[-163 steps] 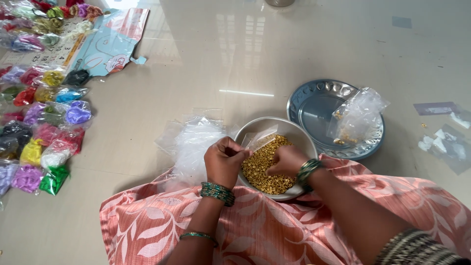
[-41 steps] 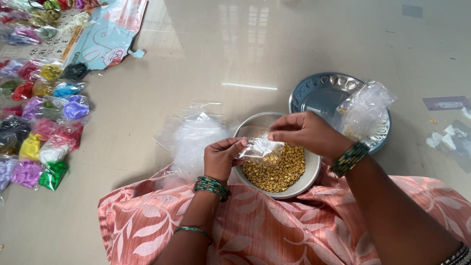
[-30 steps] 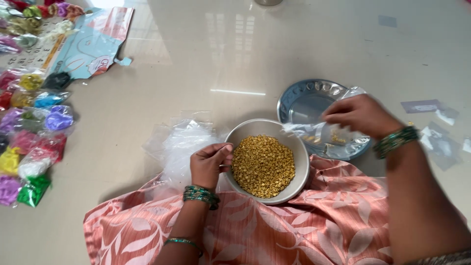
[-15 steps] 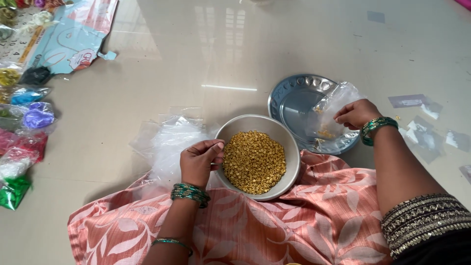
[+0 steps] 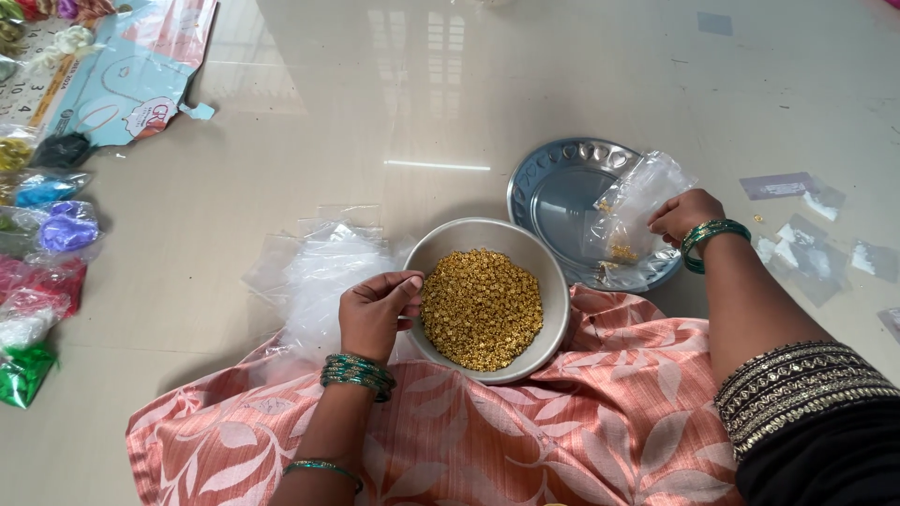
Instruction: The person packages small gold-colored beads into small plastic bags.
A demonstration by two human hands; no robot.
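I see my right hand (image 5: 686, 215) out over the rim of the blue-grey plate (image 5: 553, 187), fingers pinched together on a small clear bag (image 5: 637, 201). The bag stands up from those fingers and leans away to their left, over the plate. A few gold beads sit in its bottom corner, just below and left of the fingertips. The bag's lower edge touches the plate; I cannot tell how much of its weight rests there.

My left hand (image 5: 375, 314) is at the near-left rim of the steel bowl (image 5: 553, 281), fingers curled in with the tips close together and touching the rim. I cannot tell whether they pinch anything. The gold beads (image 5: 481, 307) fill the bowl just to the right of those fingertips, close but not touched by them. Behind and to the left of that hand lies a loose heap of empty clear bags (image 5: 319, 272), right against its knuckles.

The bowl sits on the pink leaf-patterned cloth (image 5: 525, 431) over my lap, with the plate just beyond it on the floor (image 5: 375, 94). Well off to the left of my left hand are packets of coloured beads (image 5: 42, 244).
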